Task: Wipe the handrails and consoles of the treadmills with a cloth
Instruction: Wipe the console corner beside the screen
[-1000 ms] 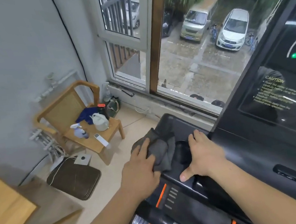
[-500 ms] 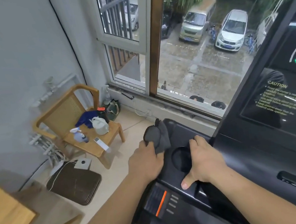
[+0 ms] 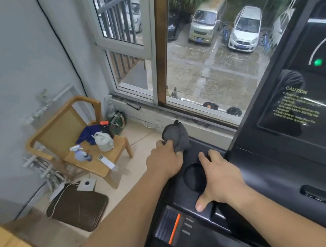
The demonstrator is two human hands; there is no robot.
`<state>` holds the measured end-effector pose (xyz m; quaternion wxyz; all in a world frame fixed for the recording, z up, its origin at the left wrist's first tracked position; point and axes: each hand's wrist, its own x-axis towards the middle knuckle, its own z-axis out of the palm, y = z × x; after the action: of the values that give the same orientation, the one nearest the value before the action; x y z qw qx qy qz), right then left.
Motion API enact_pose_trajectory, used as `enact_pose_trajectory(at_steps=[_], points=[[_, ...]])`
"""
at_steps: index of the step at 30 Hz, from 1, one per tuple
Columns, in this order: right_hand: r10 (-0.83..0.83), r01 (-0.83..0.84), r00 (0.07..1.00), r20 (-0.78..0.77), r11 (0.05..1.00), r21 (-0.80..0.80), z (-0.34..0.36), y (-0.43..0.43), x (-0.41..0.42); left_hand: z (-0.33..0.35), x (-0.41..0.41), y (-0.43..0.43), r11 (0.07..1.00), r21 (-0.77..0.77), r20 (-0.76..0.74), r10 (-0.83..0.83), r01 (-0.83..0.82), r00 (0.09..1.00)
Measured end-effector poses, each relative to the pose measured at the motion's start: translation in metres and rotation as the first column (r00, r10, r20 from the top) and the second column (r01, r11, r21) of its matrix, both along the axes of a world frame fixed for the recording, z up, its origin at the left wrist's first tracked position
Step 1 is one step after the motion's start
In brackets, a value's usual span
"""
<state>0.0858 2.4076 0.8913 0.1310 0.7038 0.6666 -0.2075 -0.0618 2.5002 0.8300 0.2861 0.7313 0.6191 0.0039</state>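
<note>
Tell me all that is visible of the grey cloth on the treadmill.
The cloth is dark grey, soft-looking fabric, crumpled into a loose bunch with a small peak on top. It sits at the far left corner of the black treadmill console, beyond the round cup holder. The left hand grips its near edge.

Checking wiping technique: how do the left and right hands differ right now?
The left hand grips the grey cloth; the right hand holds nothing. The left hand is curled; the right hand lies spread flat by the cup holder. Both are at the treadmill console.
</note>
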Motion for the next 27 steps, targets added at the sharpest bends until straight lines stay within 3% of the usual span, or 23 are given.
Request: enact_pose_trajectory(at_steps=[3,5,8,13,16,18,24,27], points=[[-0.006,0.006,1.000,-0.014,1.000,0.005,-0.001,-0.001,0.002,-0.010,-0.017,-0.050,0.953,0.225,-0.157,-0.168,0.201,0.973],[0.001,-0.001,1.000,-0.012,1.000,0.014,-0.002,0.001,0.002,-0.012,-0.035,-0.082,0.889,0.314,-0.183,-0.288,0.333,0.940],[0.005,-0.005,1.000,-0.005,1.000,0.010,-0.001,0.002,0.002,-0.011,-0.045,-0.073,0.910,0.206,-0.135,-0.337,0.359,0.932],[0.010,-0.010,1.000,0.018,1.000,0.005,0.000,0.005,0.000,-0.009,-0.003,0.014,0.974,0.104,0.019,-0.204,0.201,0.979],[0.012,-0.012,1.000,0.021,1.000,-0.009,0.001,0.004,-0.001,-0.011,0.014,0.059,0.995,-0.097,0.287,0.002,0.027,0.958],[0.005,-0.005,1.000,0.019,1.000,0.001,0.000,0.003,0.000,-0.012,0.014,0.063,0.988,-0.150,0.372,0.100,-0.046,0.923],[0.002,-0.002,1.000,0.017,1.000,-0.004,0.000,0.004,0.000,-0.016,-0.041,-0.046,0.995,0.045,0.157,0.084,-0.092,0.984],[0.010,-0.010,0.999,0.031,1.000,-0.006,0.001,0.004,-0.001,-0.011,-0.069,-0.114,0.987,0.157,-0.032,0.038,-0.032,0.999]])
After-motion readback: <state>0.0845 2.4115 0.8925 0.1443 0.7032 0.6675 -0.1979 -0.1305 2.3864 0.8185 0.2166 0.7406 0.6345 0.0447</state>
